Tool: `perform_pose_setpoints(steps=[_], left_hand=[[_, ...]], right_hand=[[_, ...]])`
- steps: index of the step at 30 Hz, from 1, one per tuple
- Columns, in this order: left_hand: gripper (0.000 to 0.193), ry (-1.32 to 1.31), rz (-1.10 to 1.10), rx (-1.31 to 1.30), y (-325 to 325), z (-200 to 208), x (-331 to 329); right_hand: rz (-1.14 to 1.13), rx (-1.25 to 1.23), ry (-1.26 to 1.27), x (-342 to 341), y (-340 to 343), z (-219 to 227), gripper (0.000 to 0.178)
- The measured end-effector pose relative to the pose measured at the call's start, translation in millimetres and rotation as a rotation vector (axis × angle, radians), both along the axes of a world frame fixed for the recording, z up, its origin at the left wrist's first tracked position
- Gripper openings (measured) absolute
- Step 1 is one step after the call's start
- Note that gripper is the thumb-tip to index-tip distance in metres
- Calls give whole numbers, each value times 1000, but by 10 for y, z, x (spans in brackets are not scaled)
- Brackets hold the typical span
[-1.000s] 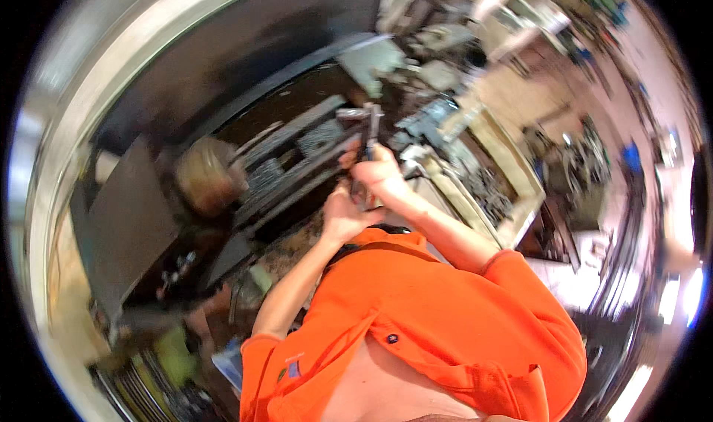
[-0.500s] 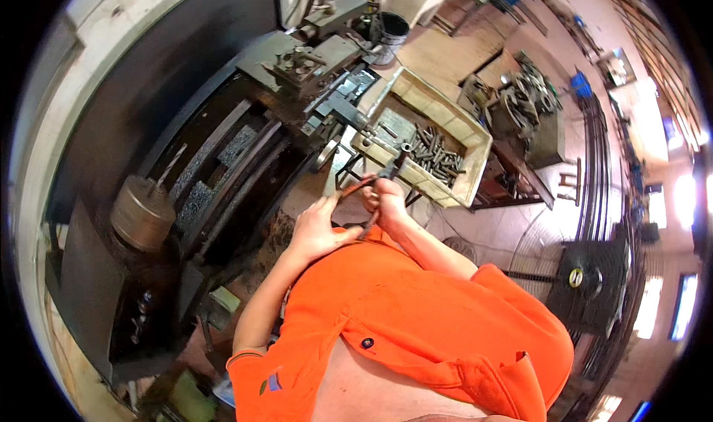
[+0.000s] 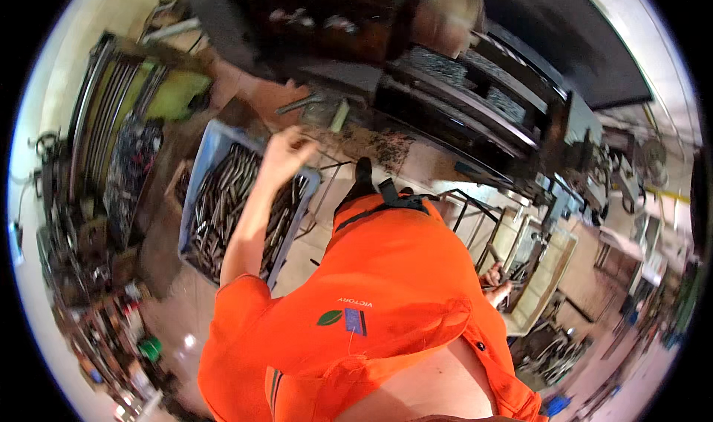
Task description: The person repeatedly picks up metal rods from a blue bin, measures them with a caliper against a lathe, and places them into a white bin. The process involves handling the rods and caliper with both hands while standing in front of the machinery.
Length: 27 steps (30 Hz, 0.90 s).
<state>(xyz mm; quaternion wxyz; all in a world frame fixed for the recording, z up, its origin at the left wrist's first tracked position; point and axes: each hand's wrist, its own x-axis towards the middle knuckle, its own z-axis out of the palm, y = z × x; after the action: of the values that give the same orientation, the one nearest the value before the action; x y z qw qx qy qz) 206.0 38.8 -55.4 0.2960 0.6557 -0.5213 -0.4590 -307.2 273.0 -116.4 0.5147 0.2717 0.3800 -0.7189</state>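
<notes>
Two hands are working far apart here, and the blue crate (image 3: pixel 199 171) of metal rods is the thing to steer by. The left hand (image 3: pixel 288 153) is reaching out over the far corner of the crate, fingers curled in loosely; the picture is blurred there, so I cannot tell whether it is pinching a rod or closing on nothing. The metal rods (image 3: pixel 223 206) are lying lengthwise in the crate, heaped and overlapping, just under and behind that hand. The right hand (image 3: pixel 496 284) is hanging well away from the crate, on the other side of the orange shirt (image 3: pixel 371 303), resting against the rim of a pale tray (image 3: pixel 546 273) with dark metal pieces in it; its grip is mostly hidden by the sleeve, so its state is unclear too.

To do this well, I would say the person is best off picking one rod off the top of the heap, gripping it near the middle so it is not tipping, and drawing it along its length so the neighbours are not rolling. The dark lathe (image 3: pixel 460 95) is standing beyond the crate, close enough to knock a long rod against.
</notes>
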Motion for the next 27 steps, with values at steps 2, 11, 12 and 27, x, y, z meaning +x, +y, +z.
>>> perform_pose_setpoints(steps=[2,11,12,27], left_hand=[[33,-12,241,-25,257,-266,540],[34,-613,-78,303,742,-796,1024],[33,-678,-77,288,765,-887,970],[18,-1042,-598,285,776,-998,941]], right_hand=[[202,-113,-19,217,-236,-151,43],[692,-161,-91,692,-1518,-106,36],[712,-169,-119,711,-1592,-145,35],[838,-120,-78,777,-1536,-196,39]])
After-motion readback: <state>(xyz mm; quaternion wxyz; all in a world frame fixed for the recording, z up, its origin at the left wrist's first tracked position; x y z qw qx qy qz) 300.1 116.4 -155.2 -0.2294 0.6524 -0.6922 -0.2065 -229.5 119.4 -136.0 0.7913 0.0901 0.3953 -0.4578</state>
